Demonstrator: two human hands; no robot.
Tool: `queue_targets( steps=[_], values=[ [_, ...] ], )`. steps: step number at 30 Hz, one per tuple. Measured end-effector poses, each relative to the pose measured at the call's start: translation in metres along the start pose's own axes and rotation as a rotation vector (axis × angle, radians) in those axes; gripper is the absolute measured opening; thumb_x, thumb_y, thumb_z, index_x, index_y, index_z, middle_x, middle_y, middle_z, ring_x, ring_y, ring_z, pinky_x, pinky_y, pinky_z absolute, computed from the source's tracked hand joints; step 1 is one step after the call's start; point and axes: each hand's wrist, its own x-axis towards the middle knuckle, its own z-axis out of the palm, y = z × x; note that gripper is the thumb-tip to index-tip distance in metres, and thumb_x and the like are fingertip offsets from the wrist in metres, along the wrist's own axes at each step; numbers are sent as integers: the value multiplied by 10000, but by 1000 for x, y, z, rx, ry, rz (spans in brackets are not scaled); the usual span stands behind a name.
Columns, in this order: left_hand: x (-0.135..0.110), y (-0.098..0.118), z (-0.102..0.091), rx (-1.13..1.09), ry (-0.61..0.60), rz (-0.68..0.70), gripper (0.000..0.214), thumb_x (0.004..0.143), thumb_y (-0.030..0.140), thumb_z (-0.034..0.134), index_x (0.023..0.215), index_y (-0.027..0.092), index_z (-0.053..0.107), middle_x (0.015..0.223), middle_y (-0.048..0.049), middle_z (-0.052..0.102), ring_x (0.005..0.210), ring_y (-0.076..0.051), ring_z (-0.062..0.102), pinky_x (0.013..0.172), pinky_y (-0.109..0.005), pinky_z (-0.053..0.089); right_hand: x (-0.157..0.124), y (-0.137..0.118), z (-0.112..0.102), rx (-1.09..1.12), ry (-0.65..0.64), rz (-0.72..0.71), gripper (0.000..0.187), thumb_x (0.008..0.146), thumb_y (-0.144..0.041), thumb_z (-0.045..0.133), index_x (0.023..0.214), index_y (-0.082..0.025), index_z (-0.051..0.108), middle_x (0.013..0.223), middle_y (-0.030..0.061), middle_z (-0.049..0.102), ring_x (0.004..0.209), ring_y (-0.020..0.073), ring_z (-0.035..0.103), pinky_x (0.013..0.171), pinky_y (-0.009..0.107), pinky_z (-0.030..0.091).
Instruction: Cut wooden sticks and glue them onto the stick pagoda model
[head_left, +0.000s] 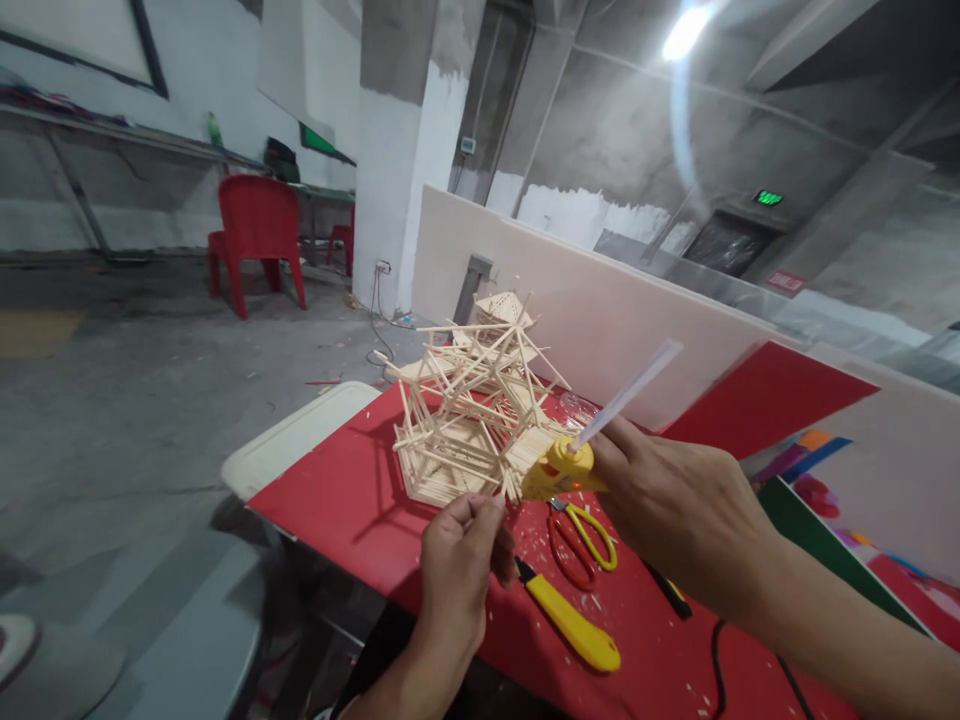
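We saw a wooden stick frame (484, 405) in the middle of the frame of view, standing on the red table (345, 500), and the work on it looked partly done. The slatted floor (450, 470) at its lower left was mostly filled in, a slatted panel (531, 448) stood at its right, and a peaked cap (504, 308) showed at the back. Between these the sides were open lattice, with stick ends jutting out at many angles, so we judged that filling, joining and trimming were left. At lower centre, the thumb and finger of the left hand (463, 545) were pressed together at the frame's near edge; whether a stick lay between them we could not tell. Right of centre, the right hand (667, 490) was wrapped around the yellow glue gun (559, 470), a glue stick (628, 395) poking from its back; its nozzle was hard to make out, so we could not say whether glue was flowing. Below the gun lay pliers (600, 528) and a yellow-handled tool (574, 620), both out of hand, with pale scraps (587, 602) scattered around them.
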Motion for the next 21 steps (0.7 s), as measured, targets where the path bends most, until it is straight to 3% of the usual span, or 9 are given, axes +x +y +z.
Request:
queue_targets(
  steps=[21],
  values=[
    [-3, -3, -1, -1, 14, 31, 349, 684, 439, 772, 629, 175, 549, 467, 33, 582, 319, -79, 475, 332, -175, 335, 6, 0, 6, 17, -6, 44, 171, 818, -63, 480, 890, -205, 543, 805, -4, 581, 510, 118, 487, 443, 305, 86]
  ],
)
